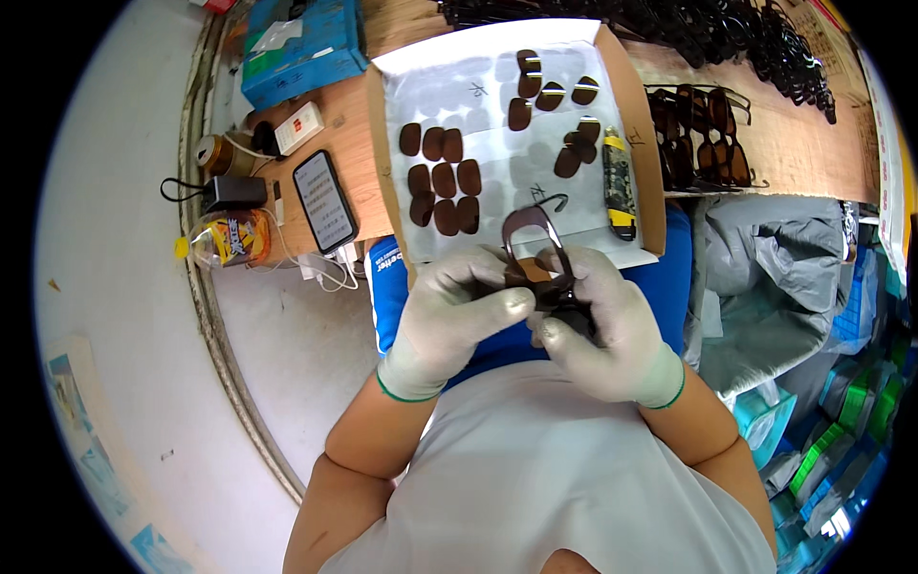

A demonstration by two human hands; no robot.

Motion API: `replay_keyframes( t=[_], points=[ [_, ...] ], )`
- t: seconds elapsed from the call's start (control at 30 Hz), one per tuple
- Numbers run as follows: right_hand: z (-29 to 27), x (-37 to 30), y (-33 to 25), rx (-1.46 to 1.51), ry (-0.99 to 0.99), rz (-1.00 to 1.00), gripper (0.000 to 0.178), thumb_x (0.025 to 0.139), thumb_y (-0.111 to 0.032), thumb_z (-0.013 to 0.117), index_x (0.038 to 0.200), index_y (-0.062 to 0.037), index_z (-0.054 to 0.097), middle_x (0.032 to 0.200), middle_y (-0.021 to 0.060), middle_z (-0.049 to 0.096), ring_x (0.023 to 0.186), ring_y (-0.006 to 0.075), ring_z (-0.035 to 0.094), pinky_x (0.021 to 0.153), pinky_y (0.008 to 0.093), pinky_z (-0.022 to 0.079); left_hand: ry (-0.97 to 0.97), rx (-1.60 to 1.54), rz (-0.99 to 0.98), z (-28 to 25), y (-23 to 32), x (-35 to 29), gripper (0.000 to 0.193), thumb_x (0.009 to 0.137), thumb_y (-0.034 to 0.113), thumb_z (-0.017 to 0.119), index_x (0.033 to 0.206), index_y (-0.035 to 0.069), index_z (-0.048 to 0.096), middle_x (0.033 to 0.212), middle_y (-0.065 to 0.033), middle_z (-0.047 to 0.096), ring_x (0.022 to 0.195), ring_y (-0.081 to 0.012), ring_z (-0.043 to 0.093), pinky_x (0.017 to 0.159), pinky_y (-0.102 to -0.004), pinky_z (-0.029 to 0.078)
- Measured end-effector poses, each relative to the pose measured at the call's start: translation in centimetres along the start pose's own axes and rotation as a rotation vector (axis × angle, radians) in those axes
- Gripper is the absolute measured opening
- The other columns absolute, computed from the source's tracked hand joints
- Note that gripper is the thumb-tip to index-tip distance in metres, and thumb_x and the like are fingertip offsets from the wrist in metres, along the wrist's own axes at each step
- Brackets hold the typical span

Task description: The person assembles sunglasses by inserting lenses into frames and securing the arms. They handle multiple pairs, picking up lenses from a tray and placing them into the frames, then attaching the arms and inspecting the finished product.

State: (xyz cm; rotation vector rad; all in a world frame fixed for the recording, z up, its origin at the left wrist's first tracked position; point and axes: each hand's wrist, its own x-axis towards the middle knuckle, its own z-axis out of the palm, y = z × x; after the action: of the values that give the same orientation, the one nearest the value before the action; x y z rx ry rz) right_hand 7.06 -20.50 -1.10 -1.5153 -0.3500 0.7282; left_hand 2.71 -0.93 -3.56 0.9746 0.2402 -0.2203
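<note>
White shirt (564, 459) nearest, left hand (449, 311) and right hand (617, 335) both grip dark eyeglasses (553, 287) by the near edge of the tray (651, 206), where uneven thumb pressure could make the brown lens (533, 271) slip.

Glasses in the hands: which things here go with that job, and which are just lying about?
Probably for the job:
- held glasses
- loose brown lenses
- shallow box under the lenses
- tinted sunglasses

Probably just lying about:
- phone
- plastic bottle

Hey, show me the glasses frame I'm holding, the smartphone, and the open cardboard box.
Glasses frame (552, 288): head view, on the dark section below the raised rim.
Smartphone (324, 202): head view, on the middle of its lit screen.
Cardboard box (643, 158): head view, on its right-hand wall.
</note>
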Motion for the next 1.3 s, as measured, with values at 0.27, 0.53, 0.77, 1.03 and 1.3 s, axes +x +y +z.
replay_keyframes(
  t=[0.27, 0.53, 0.77, 1.03, 1.3],
  points=[
    [0.6, 0.1, 0.0, 0.487, -0.141, 0.101, 0.048, 0.090, 0.012, 0.044, 0.138, 0.0064, 0.044, 0.111, 0.0109, 0.064, 0.103, 0.0169, 0.063, 0.089, 0.0318, 0.053, 0.027, -0.288, -0.194, -1.4, 0.1, -1.0, 0.028, 0.092, 0.017, 0.070, 0.109, -0.004, 0.062, 0.083, -0.0051, 0.062, 0.070, -0.0105, 0.055, 0.062, -0.0258, 0.046],
    [0.0, 0.4, -2.3, 0.920, -0.258, 0.166, 0.081, 0.089, 0.012, 0.043, 0.161, -0.0044, 0.010, 0.144, 0.0175, 0.045, 0.121, 0.0264, 0.062, 0.103, 0.0438, 0.052, 0.145, -0.110, -0.084, -0.5, 0.3, -0.8, 0.030, 0.095, 0.021, 0.061, 0.113, -0.004, 0.059, 0.090, -0.0073, 0.065, 0.069, -0.0090, 0.057, 0.060, -0.0219, 0.046],
    [-0.1, 0.1, -2.7, 1.043, -0.178, 0.139, 0.096, 0.086, 0.003, 0.051, 0.164, -0.0225, 0.001, 0.151, 0.0304, 0.040, 0.115, 0.0370, 0.067, 0.094, 0.0518, 0.058, 0.233, -0.243, -0.052, -1.7, 0.0, -0.8, 0.026, 0.097, 0.014, 0.060, 0.119, 0.000, 0.057, 0.097, -0.0091, 0.064, 0.077, -0.0099, 0.061, 0.066, -0.0243, 0.054],
    [0.7, -0.1, -2.0, 0.904, -0.169, 0.057, 0.083, 0.095, 0.004, 0.042, 0.164, -0.0155, 0.001, 0.147, 0.0232, 0.049, 0.119, 0.0337, 0.064, 0.099, 0.0471, 0.052, 0.284, -0.154, -0.037, -0.9, -0.5, -0.8, 0.031, 0.096, 0.013, 0.059, 0.120, -0.005, 0.055, 0.098, -0.0123, 0.066, 0.074, -0.0130, 0.062, 0.062, -0.0233, 0.053],
    [0.6, -0.2, -3.0, 0.900, -0.202, 0.114, 0.084, 0.085, 0.013, 0.029, 0.162, -0.0060, 0.000, 0.145, 0.0183, 0.043, 0.118, 0.0243, 0.061, 0.105, 0.0407, 0.051, 0.307, -0.008, 0.013, -1.3, -0.7, -1.1, 0.020, 0.095, 0.012, 0.054, 0.109, -0.002, 0.055, 0.088, -0.0203, 0.074, 0.061, -0.0135, 0.061, 0.059, -0.0230, 0.047]
  ],
)
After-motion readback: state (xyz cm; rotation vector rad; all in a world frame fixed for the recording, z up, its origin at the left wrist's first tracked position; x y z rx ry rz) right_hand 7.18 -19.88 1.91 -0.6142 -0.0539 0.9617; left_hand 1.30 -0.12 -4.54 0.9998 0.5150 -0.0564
